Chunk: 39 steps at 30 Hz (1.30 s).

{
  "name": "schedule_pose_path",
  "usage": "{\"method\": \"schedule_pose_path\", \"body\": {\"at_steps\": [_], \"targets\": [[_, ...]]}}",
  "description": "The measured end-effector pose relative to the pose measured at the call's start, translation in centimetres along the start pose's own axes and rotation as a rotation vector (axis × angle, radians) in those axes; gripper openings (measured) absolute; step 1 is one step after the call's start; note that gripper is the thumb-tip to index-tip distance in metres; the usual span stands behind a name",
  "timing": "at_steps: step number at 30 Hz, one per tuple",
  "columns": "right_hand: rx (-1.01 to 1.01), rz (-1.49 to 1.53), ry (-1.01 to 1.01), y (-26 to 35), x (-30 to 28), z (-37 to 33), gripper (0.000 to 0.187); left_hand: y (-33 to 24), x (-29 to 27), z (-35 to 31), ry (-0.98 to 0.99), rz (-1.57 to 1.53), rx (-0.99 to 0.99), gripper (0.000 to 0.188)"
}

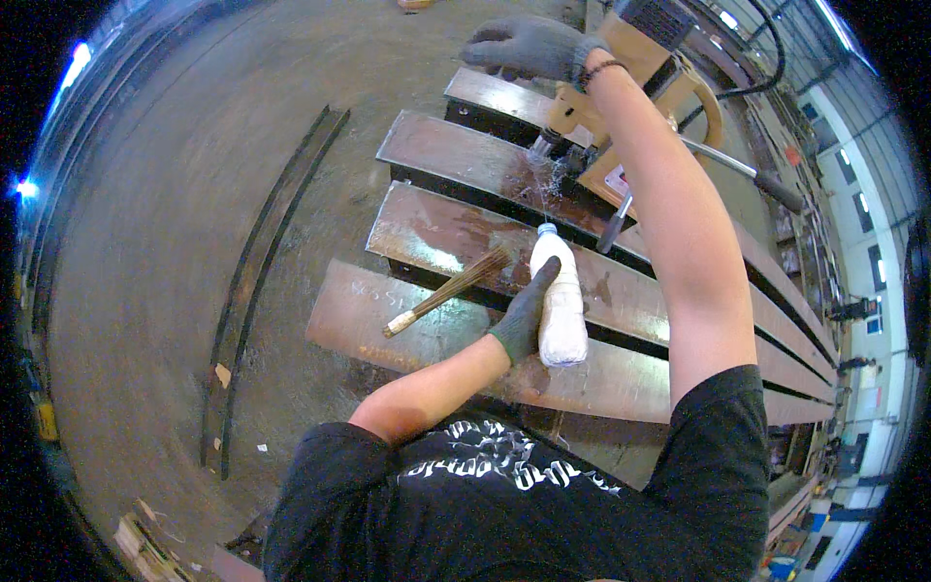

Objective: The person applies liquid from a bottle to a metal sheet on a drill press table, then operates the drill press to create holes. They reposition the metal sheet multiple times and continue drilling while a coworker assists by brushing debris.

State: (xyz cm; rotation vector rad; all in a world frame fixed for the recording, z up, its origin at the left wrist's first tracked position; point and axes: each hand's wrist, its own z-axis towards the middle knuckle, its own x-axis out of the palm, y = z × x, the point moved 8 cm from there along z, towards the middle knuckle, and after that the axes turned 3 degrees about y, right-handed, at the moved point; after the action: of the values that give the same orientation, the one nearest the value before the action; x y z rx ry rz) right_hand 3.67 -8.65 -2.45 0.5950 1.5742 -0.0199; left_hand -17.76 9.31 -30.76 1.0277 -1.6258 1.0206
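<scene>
My left hand (529,320), in a dark glove, is wrapped round a white squeeze bottle (561,301) with a pale blue cap. A thin stream runs from its tip toward the bit (543,145) of a tan drilling machine (621,73), where the steel is wet. My right arm stretches across the machine. The grey-gloved right hand (533,47) is closed beyond the drill head; what its fingers hold is hidden beneath it. Two black-gripped levers (776,191) stick out from the machine. Left of the bottle, a bundled-bristle brush (451,289) with a pale bound handle lies across the beams.
Several long rusty steel beams (427,228) lie side by side with dark gaps between them, running off to the right. A separate steel channel (276,228) rests on the concrete floor (145,252) at the left. A black cable (776,58) loops at the upper right.
</scene>
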Motion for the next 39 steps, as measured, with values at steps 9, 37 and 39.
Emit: {"method": "schedule_pose_path", "body": {"at_steps": [9, 37, 39], "targets": [[-0.178, -0.142, -0.024, -0.7, -0.3, 0.9, 0.063, -0.5, 1.6, -0.1, 0.038, 0.132, 0.033, 0.064], [-0.004, -0.165, 0.050, -1.1, 1.3, 3.4, 0.070, -0.1, -0.1, -0.4, -0.013, 0.095, -0.076, 0.089], [0.000, -0.168, 0.054, -1.1, 1.2, 3.4, 0.070, -0.3, -0.7, -0.1, -0.024, 0.135, -0.043, 0.089]]}}
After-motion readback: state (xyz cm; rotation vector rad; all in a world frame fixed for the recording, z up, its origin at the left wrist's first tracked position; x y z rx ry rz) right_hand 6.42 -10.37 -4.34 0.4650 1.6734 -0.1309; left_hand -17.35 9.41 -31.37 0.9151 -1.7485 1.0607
